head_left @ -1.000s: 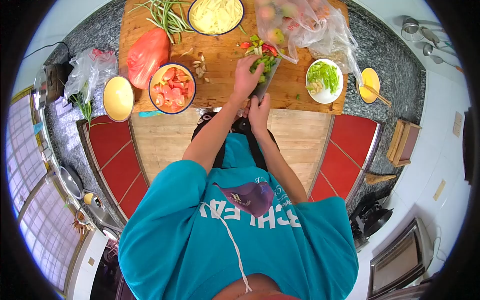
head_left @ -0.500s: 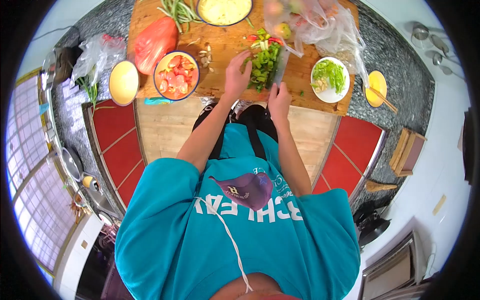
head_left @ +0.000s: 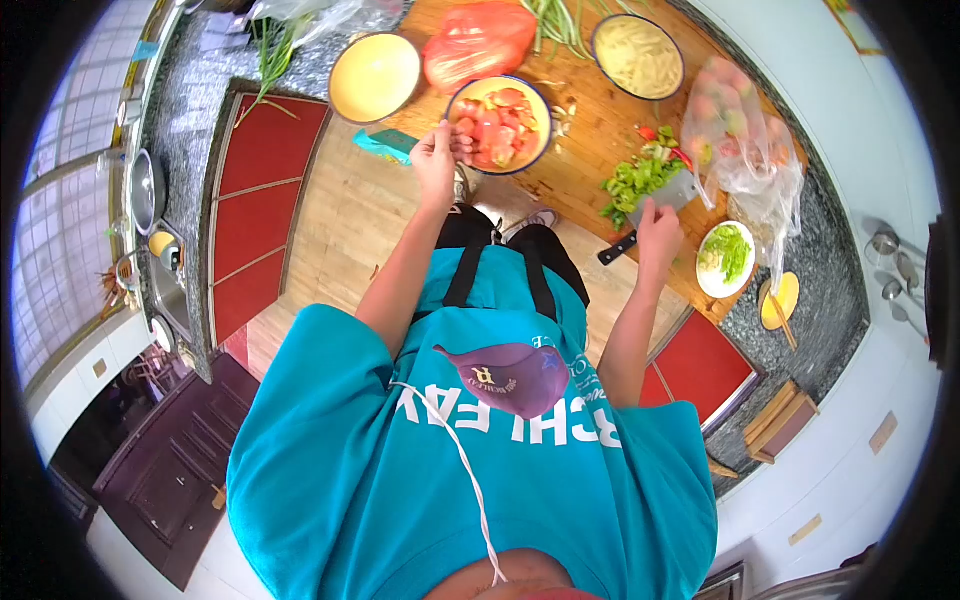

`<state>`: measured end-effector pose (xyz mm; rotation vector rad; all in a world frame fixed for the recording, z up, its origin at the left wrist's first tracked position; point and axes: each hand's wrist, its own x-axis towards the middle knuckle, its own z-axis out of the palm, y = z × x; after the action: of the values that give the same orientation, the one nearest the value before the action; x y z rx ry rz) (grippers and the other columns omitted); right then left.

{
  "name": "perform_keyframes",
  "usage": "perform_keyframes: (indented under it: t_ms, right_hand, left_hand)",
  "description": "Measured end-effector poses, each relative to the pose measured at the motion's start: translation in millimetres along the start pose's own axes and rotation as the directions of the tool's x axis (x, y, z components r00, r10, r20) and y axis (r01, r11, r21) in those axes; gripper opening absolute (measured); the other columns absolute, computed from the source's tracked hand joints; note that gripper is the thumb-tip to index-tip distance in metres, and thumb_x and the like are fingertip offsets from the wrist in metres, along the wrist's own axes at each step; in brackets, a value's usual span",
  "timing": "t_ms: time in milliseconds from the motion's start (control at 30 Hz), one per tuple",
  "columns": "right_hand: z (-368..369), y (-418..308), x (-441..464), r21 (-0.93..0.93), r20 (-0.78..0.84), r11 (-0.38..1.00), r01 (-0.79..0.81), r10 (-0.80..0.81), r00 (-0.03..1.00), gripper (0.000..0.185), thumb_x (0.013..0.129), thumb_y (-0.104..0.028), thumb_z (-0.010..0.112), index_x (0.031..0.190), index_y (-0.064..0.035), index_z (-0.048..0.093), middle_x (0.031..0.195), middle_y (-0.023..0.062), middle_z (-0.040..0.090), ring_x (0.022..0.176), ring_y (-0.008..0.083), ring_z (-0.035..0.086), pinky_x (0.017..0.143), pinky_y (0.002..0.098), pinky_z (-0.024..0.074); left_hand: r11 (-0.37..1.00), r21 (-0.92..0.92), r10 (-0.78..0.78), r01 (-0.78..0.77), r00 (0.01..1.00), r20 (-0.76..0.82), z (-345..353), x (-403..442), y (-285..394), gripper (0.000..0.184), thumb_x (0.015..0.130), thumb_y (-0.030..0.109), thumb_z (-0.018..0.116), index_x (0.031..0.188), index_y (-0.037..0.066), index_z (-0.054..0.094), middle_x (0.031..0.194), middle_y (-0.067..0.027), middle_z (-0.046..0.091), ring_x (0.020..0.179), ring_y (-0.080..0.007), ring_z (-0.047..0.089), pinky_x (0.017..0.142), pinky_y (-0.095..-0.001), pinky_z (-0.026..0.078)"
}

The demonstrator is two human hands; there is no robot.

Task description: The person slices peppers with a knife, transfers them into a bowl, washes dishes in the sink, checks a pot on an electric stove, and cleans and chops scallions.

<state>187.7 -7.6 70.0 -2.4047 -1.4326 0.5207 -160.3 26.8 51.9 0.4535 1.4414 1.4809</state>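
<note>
The knife slanted over the board's near edge by the right hand, left hand near the bowl, both hands' finger grip unclear.

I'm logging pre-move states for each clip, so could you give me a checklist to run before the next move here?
1. Right hand off the knife handle: ok, it is by the blade instead.
2. Right hand clear of the blade: cannot tell, they overlap in this view.
3. Knife handle inside the edge of the wooden board: not ok, its end appears to jut out.
4. Left hand clear of the tomato bowl: cannot tell, it is at the rim and contact is unclear.
5. Chopped greens on the board: ok, heaped beside the blade.
</note>
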Motion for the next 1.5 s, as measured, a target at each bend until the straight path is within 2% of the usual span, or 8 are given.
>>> perform_keyframes:
  t_ms: [100,267,400,700,900,967,1167,1500]
  right_hand:
    - [9,-84,-10,0.197,-0.004,0.973,0.119,-0.121,0.993,0.041,0.094,-0.037,0.061,0.079,0.0016,0.062,0.068,0.0197,0.065,0.064,0.0383,0.064,0.060,0.0460,0.0477]
    - [33,-188,-47,0.379,0.036,0.913,0.154,-0.181,0.983,0.034,0.094,-0.031,0.063,0.080,0.0003,0.063,0.065,0.0155,0.063,0.056,0.0250,0.063,0.055,0.0381,0.0468]
    - [60,-240,-73,0.505,0.041,0.827,0.248,-0.311,0.950,0.031,0.095,-0.026,0.063,0.080,0.0009,0.062,0.064,0.0159,0.064,0.057,0.0234,0.064,0.054,0.0365,0.0471]
    - [142,-341,-91,0.599,0.342,0.743,0.299,-0.575,0.743,0.025,0.097,-0.024,0.060,0.091,-0.0002,0.062,0.071,0.0161,0.067,0.064,0.0299,0.068,0.060,0.0400,0.0509]
    - [197,-422,-151,0.622,0.478,0.637,0.455,-0.769,0.424,0.030,0.096,-0.028,0.061,0.097,0.0020,0.063,0.068,0.0146,0.067,0.059,0.0263,0.067,0.056,0.0381,0.0500]
    - [206,-455,-191,0.548,0.660,0.736,0.396,-0.672,0.335,0.031,0.096,-0.028,0.061,0.098,0.0026,0.061,0.065,0.0129,0.066,0.051,0.0207,0.064,0.049,0.0349,0.0477]
    - [274,-528,-331,0.621,0.730,0.706,0.340,-0.679,0.076,0.028,0.098,-0.022,0.060,0.086,-0.0019,0.045,0.065,0.0084,0.061,0.046,0.0117,0.056,0.039,0.0274,0.0433]
    - [369,-636,-547,0.644,0.762,0.702,0.305,-0.621,-0.181,0.024,0.097,-0.019,0.059,0.083,-0.0026,0.048,0.065,0.0063,0.059,0.047,0.0112,0.055,0.040,0.0261,0.0437]
  left_hand:
    - [0.970,-0.063,-0.241,0.234,0.959,-0.151,-41,24,10,0.047,0.098,0.040,0.058,0.092,-0.007,0.062,0.075,-0.0135,0.068,0.059,-0.0166,0.064,0.050,-0.0267,0.051]
    - [0.964,-0.128,-0.253,0.232,0.949,-0.190,-81,76,25,0.056,0.096,0.046,0.060,0.103,-0.010,0.056,0.079,-0.0180,0.068,0.060,-0.0203,0.066,0.050,-0.0269,0.053]
    - [0.969,-0.032,-0.245,0.243,0.948,-0.203,-95,106,35,0.028,0.095,0.011,0.049,0.108,-0.013,0.056,0.085,-0.0215,0.070,0.061,-0.0215,0.067,0.050,-0.0277,0.054]
    - [0.975,-0.095,-0.217,0.201,0.954,-0.207,-160,85,65,0.031,0.093,0.013,0.047,0.094,-0.013,0.063,0.076,-0.0188,0.070,0.058,-0.0195,0.064,0.049,-0.0295,0.052]
    - [0.965,-0.242,-0.194,0.103,0.901,-0.388,-258,46,97,0.028,0.092,0.012,0.048,0.093,-0.012,0.062,0.070,-0.0157,0.066,0.051,-0.0187,0.061,0.045,-0.0289,0.049]
    - [0.962,-0.269,-0.171,0.048,0.873,-0.456,-303,29,107,0.027,0.092,0.012,0.049,0.092,-0.012,0.062,0.068,-0.0141,0.065,0.051,-0.0178,0.061,0.044,-0.0287,0.049]
    - [0.963,-0.263,-0.124,-0.050,0.786,-0.606,-453,-22,127,0.029,0.092,0.013,0.049,0.087,-0.010,0.065,0.068,-0.0146,0.067,0.049,-0.0162,0.060,0.042,-0.0278,0.048]
    - [0.938,-0.267,-0.075,-0.223,0.618,-0.782,-677,-67,172,0.036,0.094,0.019,0.052,0.080,-0.011,0.066,0.063,-0.0144,0.066,0.047,-0.0164,0.061,0.044,-0.0281,0.049]
